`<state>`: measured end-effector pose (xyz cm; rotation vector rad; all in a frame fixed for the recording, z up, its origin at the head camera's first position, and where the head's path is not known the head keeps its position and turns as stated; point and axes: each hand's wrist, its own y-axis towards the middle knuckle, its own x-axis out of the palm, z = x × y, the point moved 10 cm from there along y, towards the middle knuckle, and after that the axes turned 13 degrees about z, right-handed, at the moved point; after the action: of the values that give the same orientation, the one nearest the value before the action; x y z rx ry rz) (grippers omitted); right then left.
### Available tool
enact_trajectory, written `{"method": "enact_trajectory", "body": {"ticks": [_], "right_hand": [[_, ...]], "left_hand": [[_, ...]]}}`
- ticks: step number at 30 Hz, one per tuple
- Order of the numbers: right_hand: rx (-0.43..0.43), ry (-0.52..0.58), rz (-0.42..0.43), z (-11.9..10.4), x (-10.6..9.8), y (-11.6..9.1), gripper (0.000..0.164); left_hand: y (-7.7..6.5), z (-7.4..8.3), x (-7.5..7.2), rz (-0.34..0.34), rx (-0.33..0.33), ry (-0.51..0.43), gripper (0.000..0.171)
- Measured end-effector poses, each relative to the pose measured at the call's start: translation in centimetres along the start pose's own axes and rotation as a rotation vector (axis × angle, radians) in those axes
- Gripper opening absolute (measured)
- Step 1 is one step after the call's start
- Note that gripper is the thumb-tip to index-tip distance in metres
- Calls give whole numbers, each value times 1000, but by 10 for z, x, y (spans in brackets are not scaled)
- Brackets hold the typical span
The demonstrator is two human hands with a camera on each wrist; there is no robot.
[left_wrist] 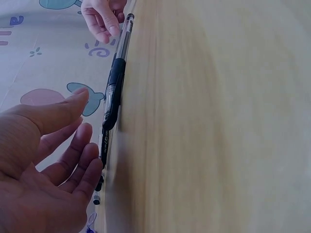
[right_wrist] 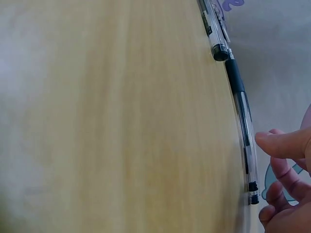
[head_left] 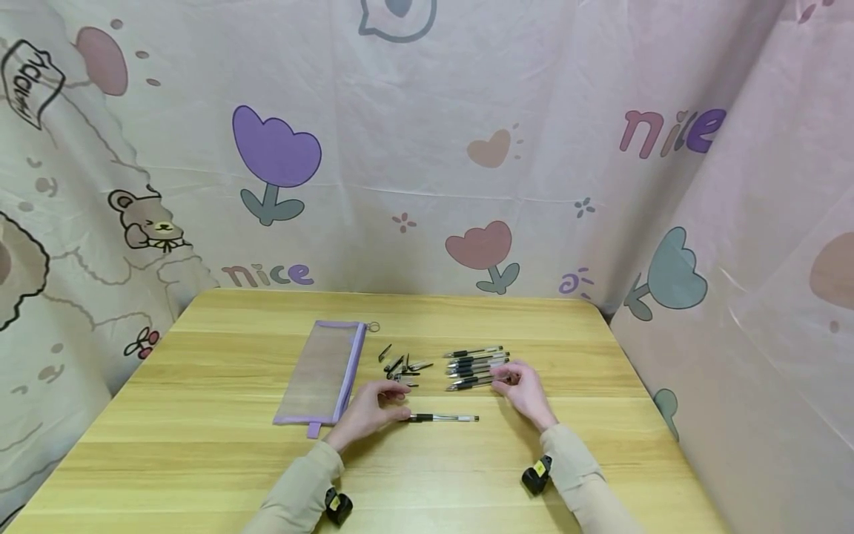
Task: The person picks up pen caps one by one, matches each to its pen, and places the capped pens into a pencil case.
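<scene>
A single gel pen [head_left: 445, 418] with a black grip lies crosswise at the front of the group. My left hand [head_left: 373, 409] is at its left end, fingers loosely bent, and hides that tip. In the left wrist view, a gap shows between the hand [left_wrist: 58, 150] and the pen [left_wrist: 121, 58]. Behind lie several more gel pens [head_left: 467, 365] in a row, clear-barrelled with black grips. My right hand [head_left: 525, 389] hovers at their right ends. In the right wrist view its thumb [right_wrist: 282, 144] is close beside a barrel [right_wrist: 245, 126], fingers loosely curled and holding nothing.
Several small black pen caps [head_left: 400, 367] are scattered left of the pen row. Further left lies a flat mesh zip pouch [head_left: 313, 374] with purple trim and a ring on its zipper. A patterned curtain [head_left: 400, 148] stands behind the wooden table [head_left: 200, 445].
</scene>
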<state>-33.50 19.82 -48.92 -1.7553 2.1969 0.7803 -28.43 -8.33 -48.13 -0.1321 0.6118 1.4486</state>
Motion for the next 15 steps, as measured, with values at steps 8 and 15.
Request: {"method": "enact_trajectory", "body": {"ticks": [8, 15], "right_hand": [[-15, -37, -22, -1, 2, 3, 19], [-24, -46, -35, -2, 4, 4, 21]], "left_hand": [[-1, -2, -2, 1, -22, -4, 50], [-1, -3, -2, 4, -40, 1, 51]]}}
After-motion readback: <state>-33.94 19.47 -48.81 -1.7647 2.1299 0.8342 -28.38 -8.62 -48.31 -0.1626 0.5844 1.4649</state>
